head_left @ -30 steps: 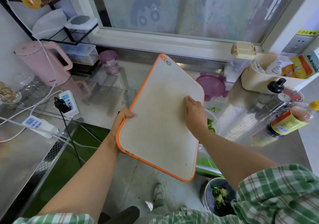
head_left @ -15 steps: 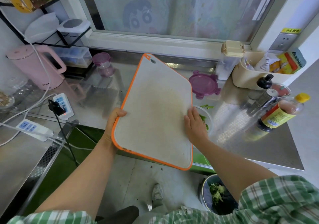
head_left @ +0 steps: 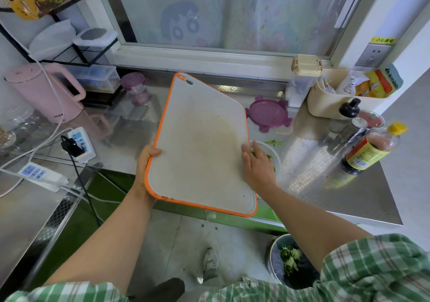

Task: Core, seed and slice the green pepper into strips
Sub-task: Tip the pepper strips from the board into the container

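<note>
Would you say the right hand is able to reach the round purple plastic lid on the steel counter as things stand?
Probably yes: the right hand is open, holding nothing, and the round purple plastic lid lies uncovered just beyond it, beside the orange-rimmed cutting board.

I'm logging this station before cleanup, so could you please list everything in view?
cutting board: one, white with orange rim, held tilted above the counter
pepper strips: a few, green, counter right of board
bowl: one, clear, partly behind right hand
lid: one, purple, counter behind bowl
kettle: one, pink, far left
power strips: two, white, left counter
sauce bottle: one, dark, yellow cap, right
waste bin: one, dark, floor, green scraps inside
left hand: grips board's left edge
right hand: fingers straight at board's right edge
</note>
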The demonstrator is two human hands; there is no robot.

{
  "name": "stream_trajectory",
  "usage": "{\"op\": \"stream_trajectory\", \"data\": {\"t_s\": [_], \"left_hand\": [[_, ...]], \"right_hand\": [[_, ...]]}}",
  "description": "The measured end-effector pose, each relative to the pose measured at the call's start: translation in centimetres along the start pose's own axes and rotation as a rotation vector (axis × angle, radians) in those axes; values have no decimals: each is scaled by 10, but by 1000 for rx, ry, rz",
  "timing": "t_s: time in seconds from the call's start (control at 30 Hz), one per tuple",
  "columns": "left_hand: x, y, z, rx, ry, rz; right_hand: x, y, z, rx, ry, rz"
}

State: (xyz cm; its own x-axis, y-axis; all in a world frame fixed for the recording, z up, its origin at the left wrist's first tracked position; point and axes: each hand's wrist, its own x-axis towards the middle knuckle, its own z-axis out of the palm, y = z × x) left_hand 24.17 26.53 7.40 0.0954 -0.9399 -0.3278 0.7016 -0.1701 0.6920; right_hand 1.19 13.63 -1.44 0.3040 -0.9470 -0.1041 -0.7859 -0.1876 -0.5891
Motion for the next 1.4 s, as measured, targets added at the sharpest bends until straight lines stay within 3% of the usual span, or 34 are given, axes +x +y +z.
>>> {"op": "stream_trajectory", "data": {"t_s": [0.07, 0.2, 0.33, 0.47, 0.57, 0.67, 0.87, 1.0, 1.03, 1.1, 1.23, 1.4], "left_hand": [[1, -2, -1, 6, 10, 16], [4, -4, -3, 1, 13, 50], [6, -5, -8, 4, 66, 68], [7, -7, -2, 13, 123, 119], [9, -7, 2, -6, 185, 171], [11, -9, 5, -45, 231, 198], [16, -9, 10, -121, 283, 273], [20, -16, 7, -165, 311, 289], [22, -17, 7, -165, 309, 304], [28, -14, 8, -148, 286, 331], [51, 5, 10, -193, 281, 325], [81, 18, -31, -98, 580, 151]], "right_hand": [[-1, 2, -2, 58, 57, 104], [-3, 10, -2, 55, -20, -164], [1, 17, -6, 60, 83, 3], [-2, 17, -9, 2, -66, -296], [1, 22, -8, 19, 37, -131], [1, 25, -16, 80, 132, -118], [0, 7, -39, 503, 142, 210], [-2, -16, -48, 1077, -384, 432], [0, -18, -48, 1221, -439, 451], [9, -18, -41, 1397, -399, 436], [26, -28, -23, 1500, -276, 428], [55, -51, -5, 1422, -55, 346]]}}
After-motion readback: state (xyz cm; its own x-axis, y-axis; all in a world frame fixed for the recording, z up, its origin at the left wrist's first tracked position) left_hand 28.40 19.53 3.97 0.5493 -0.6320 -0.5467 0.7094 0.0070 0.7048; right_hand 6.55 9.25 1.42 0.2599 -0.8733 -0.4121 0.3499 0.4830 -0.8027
